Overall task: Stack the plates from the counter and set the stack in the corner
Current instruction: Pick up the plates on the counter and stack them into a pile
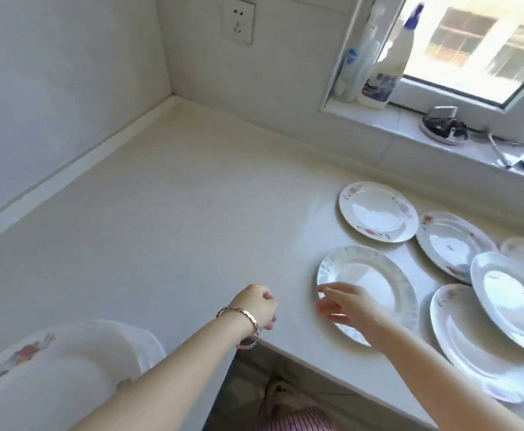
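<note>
Several white plates lie on the white counter (167,213) at the right. The nearest one, a blue-rimmed plate (376,269), sits by the front edge. My right hand (344,304) hovers over its left rim with fingers spread, holding nothing. Behind it lies a flower-patterned plate (378,211), and further right a second floral plate (450,241), a plain plate (516,297) overlapping others, and a large plate (478,346) at the front. My left hand (259,306), wearing a bracelet, is loosely curled over the counter edge and empty. The counter's corner (173,99) is at the back left.
A stack of floral plates (52,365) sits at the bottom left. Bottles (382,70) and small items (444,126) stand on the window sill at the back right. A wall socket (238,23) is above the corner.
</note>
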Motion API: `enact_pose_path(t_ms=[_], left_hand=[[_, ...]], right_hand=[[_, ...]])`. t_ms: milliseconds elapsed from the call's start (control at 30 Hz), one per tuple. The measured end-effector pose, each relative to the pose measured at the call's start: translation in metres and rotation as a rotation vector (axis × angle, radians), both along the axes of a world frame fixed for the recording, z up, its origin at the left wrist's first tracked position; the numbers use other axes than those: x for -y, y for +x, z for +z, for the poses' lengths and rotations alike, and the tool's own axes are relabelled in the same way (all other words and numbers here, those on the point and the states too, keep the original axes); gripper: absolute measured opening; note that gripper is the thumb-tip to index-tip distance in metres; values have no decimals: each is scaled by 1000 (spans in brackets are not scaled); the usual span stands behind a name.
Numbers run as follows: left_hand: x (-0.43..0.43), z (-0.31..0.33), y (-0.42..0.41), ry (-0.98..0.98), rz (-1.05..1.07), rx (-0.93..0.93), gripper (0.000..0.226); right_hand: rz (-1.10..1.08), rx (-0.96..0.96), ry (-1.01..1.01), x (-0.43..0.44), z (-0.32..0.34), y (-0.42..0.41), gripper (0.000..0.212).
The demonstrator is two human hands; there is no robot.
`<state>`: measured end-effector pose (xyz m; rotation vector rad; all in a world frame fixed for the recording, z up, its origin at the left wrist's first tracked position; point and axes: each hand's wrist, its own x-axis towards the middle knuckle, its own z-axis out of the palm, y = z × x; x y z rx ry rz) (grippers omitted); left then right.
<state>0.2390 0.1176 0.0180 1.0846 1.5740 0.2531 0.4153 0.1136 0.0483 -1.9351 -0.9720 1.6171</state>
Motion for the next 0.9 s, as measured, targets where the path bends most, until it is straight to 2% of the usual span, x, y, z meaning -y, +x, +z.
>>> enact_pose_path(t_ms=[100,200,267,367,400,500,667,767,900], left_hand=[[-21,-15,57,-78,-21,-5,6],[-44,-37,101,-151,75,-12,41],[-56,-56,121,-183,170,-7,46],[-67,-83,142,-251,367,67,74],[-69,-88,146,-251,401,69,75],[-73,-87,155,-208,395,-15,50],[-75,-74,165,-69,446,-97,33],[-73,-67,164,12,516,-74,37],[-77,-55,149,106,595,-28,26]], right_hand=[[-148,24,4,-2,-1,69,16],[-253,37,-14,-5,-14,125,16],[-300,33,-43,-12,-25,153,16],[-339,0,-85,-27,-40,183,15],[-352,-9,-88,-34,-44,191,16],[-413,-26,-80,-59,-59,208,22],[-643,-167,-62,-122,-75,214,37],[-756,-312,-93,-161,-86,219,46],[-863,-494,-116,-194,-95,219,51]])
